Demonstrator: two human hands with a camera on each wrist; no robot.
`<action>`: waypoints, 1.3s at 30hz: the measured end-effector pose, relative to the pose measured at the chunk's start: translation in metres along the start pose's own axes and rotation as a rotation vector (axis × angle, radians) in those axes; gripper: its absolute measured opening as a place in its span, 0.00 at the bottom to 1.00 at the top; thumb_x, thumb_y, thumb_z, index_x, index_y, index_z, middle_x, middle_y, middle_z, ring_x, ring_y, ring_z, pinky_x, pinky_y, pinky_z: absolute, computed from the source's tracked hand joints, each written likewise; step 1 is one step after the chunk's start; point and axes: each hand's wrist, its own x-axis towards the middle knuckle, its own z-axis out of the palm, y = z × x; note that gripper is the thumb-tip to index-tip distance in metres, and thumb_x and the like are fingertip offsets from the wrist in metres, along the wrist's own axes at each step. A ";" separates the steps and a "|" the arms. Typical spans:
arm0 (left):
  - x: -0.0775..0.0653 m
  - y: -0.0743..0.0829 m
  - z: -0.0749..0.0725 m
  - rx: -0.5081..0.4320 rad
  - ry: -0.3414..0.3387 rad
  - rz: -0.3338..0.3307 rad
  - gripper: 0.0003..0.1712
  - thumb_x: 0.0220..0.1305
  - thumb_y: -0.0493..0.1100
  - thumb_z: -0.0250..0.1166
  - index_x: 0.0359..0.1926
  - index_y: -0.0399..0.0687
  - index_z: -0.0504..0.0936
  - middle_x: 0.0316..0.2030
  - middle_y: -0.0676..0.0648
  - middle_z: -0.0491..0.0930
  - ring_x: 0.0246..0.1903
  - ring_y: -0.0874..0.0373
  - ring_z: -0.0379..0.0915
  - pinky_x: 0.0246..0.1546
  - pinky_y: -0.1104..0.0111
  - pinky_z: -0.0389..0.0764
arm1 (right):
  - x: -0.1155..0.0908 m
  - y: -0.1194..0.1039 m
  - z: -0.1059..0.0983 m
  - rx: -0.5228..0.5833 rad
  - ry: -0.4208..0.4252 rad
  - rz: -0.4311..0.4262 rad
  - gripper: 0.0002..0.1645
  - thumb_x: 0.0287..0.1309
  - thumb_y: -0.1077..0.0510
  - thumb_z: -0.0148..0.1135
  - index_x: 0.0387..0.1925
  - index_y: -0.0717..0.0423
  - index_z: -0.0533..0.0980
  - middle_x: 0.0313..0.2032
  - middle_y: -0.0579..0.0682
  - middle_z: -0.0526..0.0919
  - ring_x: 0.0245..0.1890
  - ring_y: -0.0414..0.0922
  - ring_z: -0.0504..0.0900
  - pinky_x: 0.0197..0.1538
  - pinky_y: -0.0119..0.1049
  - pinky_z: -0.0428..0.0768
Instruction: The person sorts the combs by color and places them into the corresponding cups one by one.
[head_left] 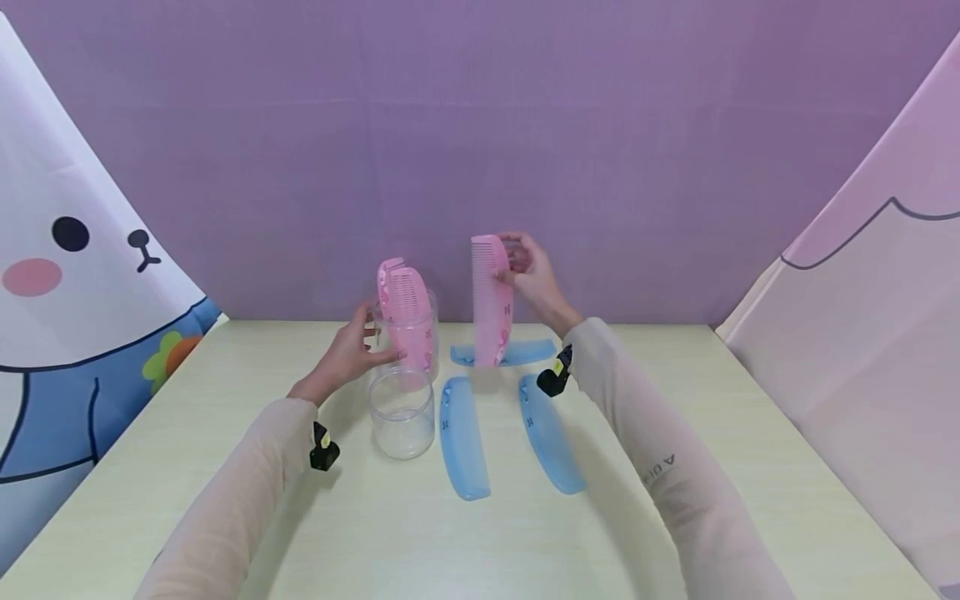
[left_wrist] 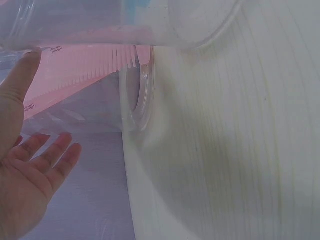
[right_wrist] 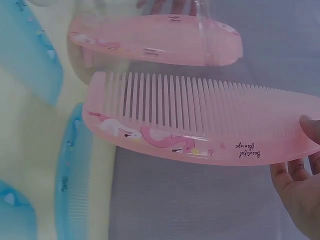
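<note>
My right hand [head_left: 534, 279] pinches a pink comb [head_left: 491, 304] by its upper part, upright above the table, teeth facing left. Flamingo prints and lettering show on this comb in the right wrist view. To its left, two or more pink combs [head_left: 408, 296] stand in a clear plastic jar [head_left: 382, 340], their tops above its rim. My left hand [head_left: 347, 354] holds that jar around its side, thumb in front and fingers behind; the left wrist view shows the thumb [left_wrist: 22, 75] against the wall. Just in front stands a second clear jar [head_left: 402, 429] without combs.
Two blue combs lie on the table [head_left: 360, 533] right of the front jar, a nearer-left comb [head_left: 463, 442] and a right comb [head_left: 552, 437]. Another blue comb [head_left: 528, 353] lies crosswise behind them, partly hidden by the raised pink comb. A purple cloth [head_left: 480, 125] hangs behind the table.
</note>
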 end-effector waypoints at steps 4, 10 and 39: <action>0.001 -0.001 0.000 -0.001 0.004 -0.006 0.60 0.47 0.53 0.71 0.70 0.51 0.39 0.66 0.37 0.55 0.61 0.39 0.60 0.56 0.49 0.72 | 0.007 -0.006 0.001 0.029 0.001 -0.015 0.30 0.51 0.74 0.56 0.56 0.54 0.66 0.47 0.59 0.77 0.41 0.48 0.78 0.48 0.41 0.79; 0.000 0.001 -0.001 -0.011 -0.006 -0.014 0.60 0.48 0.53 0.71 0.70 0.50 0.39 0.66 0.37 0.54 0.61 0.38 0.59 0.56 0.48 0.71 | 0.018 -0.020 0.005 0.062 0.004 -0.048 0.30 0.50 0.74 0.56 0.55 0.52 0.66 0.46 0.58 0.77 0.41 0.48 0.78 0.48 0.41 0.79; -0.001 0.004 -0.001 -0.002 -0.008 -0.015 0.59 0.50 0.50 0.70 0.70 0.47 0.39 0.66 0.35 0.54 0.61 0.38 0.59 0.55 0.48 0.72 | 0.048 -0.071 0.034 0.228 0.069 -0.206 0.28 0.50 0.76 0.57 0.51 0.54 0.65 0.47 0.58 0.77 0.39 0.47 0.78 0.44 0.38 0.80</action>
